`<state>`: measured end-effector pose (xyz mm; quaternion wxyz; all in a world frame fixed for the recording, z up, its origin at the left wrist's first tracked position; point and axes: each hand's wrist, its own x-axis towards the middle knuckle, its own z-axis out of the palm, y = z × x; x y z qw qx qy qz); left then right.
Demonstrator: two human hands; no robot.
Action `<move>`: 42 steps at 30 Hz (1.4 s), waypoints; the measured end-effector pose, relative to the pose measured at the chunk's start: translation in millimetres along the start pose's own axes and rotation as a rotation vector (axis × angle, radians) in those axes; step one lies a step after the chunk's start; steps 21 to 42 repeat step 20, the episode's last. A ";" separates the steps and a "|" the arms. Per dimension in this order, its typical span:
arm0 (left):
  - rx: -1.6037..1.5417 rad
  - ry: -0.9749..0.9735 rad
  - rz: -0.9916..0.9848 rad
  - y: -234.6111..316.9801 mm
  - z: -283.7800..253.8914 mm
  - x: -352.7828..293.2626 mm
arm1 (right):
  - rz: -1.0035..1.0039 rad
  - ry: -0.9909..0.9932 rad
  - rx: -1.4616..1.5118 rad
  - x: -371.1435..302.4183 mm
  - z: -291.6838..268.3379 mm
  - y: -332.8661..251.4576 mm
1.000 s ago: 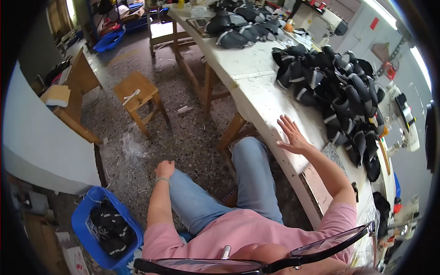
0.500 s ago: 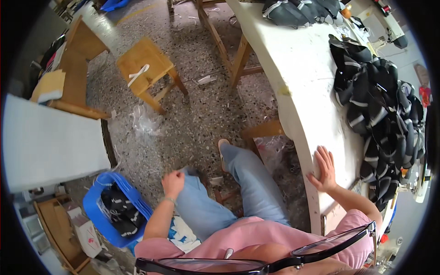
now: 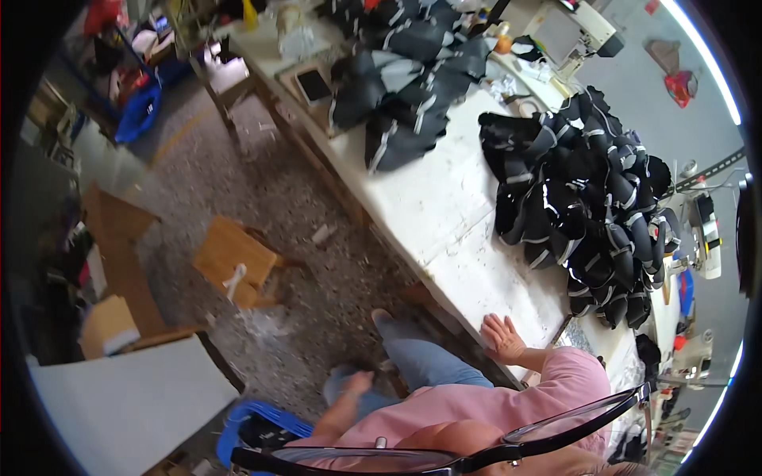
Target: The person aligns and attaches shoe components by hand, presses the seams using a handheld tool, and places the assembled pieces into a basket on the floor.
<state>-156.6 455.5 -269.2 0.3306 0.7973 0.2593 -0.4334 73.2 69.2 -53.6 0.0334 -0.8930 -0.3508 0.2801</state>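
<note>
My right hand (image 3: 502, 339) lies flat on the edge of the white tabletop (image 3: 444, 214), its fingers apart and nothing in them. Beyond it a large heap of black sewn fabric pieces with pale grey trim (image 3: 571, 198) covers the right part of the table. Another pile of dark pieces (image 3: 409, 119) sits farther along the table, apart from both hands. My left hand (image 3: 359, 383) is over my leg in light blue trousers, close to the knee; it is smeared, and its finger pose is not readable. No object shows in it.
A wooden stool (image 3: 230, 254) with a small white item stands on the speckled floor. Low at the left are a white board (image 3: 143, 404) and a blue basket (image 3: 238, 420). A phone (image 3: 313, 86) lies on the far table; a sewing machine (image 3: 571, 36) stands behind.
The view has swung to the right and up, showing more of the table and the far pile. My right hand still rests on the table edge; my left hand remains by the knee.
</note>
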 end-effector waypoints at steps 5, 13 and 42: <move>-0.556 0.079 0.446 175.7 -110.9 -44.6 | 0.002 -0.058 0.064 0.4 -32.4 -9.4; -0.543 0.413 0.385 145.7 -277.0 -1.1 | 0.284 0.417 0.684 134.8 -96.6 -56.3; -0.058 0.239 -0.159 -59.9 -320.5 74.3 | 0.400 0.344 1.403 289.2 -176.3 -94.5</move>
